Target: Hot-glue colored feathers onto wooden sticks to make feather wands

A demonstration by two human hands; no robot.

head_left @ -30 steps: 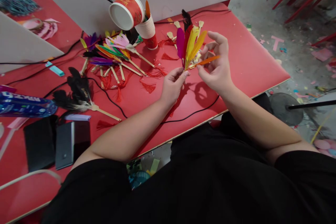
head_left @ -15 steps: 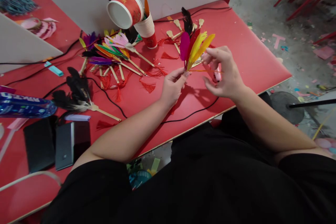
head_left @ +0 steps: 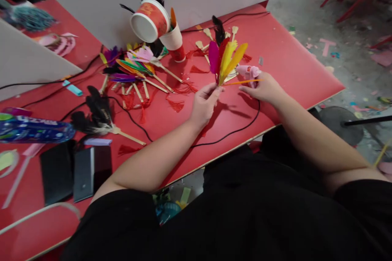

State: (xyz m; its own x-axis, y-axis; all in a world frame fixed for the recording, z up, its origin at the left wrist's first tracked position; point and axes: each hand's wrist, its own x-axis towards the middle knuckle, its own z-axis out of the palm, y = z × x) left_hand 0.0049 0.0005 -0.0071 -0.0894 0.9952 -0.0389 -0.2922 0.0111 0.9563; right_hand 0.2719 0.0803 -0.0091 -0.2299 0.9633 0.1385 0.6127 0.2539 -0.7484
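In the middle of the table my left hand [head_left: 206, 104] is closed around the base of a feather fan [head_left: 227, 63] with magenta, red and yellow feathers. A thin orange feather [head_left: 243, 82] juts sideways from this bundle toward the right. My right hand [head_left: 266, 86] is at the handle of a pink glue gun [head_left: 248, 70], fingers closed round it, as far as they show. The gun lies low by the table, its nozzle toward the fan. A black cord [head_left: 235, 135] curves across the table below it.
Several finished feather fans [head_left: 143, 73] with red tassels lie at the back left. Paper cups [head_left: 173, 43] stand behind them. A black feather fan [head_left: 104, 114], phones [head_left: 84, 173] and a blue packet [head_left: 36, 127] are on the left. Wooden fan handles [head_left: 208, 34] lie behind my hands.
My right hand has come down from open beside the yellow feathers onto the pink glue gun's handle. My left hand still holds the feather fan. The view has shifted slightly.
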